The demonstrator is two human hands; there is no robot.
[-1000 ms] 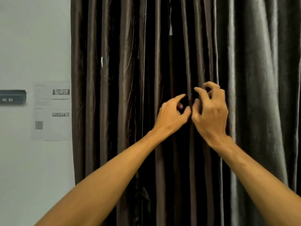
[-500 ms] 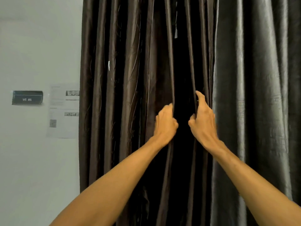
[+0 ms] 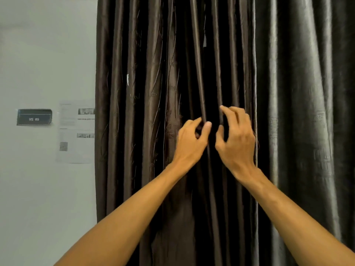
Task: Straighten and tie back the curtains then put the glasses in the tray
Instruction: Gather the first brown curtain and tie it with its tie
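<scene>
**Item 1: brown curtain** [image 3: 153, 93]. Dark brown, glossy, faint swirl pattern. Hangs in narrow vertical pleats at centre of view, running top to bottom of frame. Deep dark gap btwn two pleats at centre. Small white fleck on a pleat nr its L edge.

**Item 2: grey curtain** [image 3: 299, 112]. Silvery grey, smoother, w/ wider folds. Hangs just R of the brown one. The two meet along a vertical line; can't tell how far they overlap.

**Item 3: left hand** [image 3: 192, 143]. Raised in front of the brown curtain, on L side of the gap. Pinches one pleat btwn thumb and curled fingers. Bare forearm enters from lower L.

**Item 4: right hand** [image 3: 236, 139]. Just beside the left hand, not touching it, back of hand to camera. Fingers curled, w/ forefinger and thumb closed on the next pleat, on R side of the gap. Bare forearm enters from lower R.

**Item 5: wall** [image 3: 48, 54]. Pale and plain, L of the curtains.

**Item 6: paper notice** [image 3: 75, 131]. On the wall, R edge at the brown curtain's edge. Text too small to read.

**Item 7: dark plaque** [image 3: 34, 117]. On the wall, L of the notice. White chars, blurred.
</scene>
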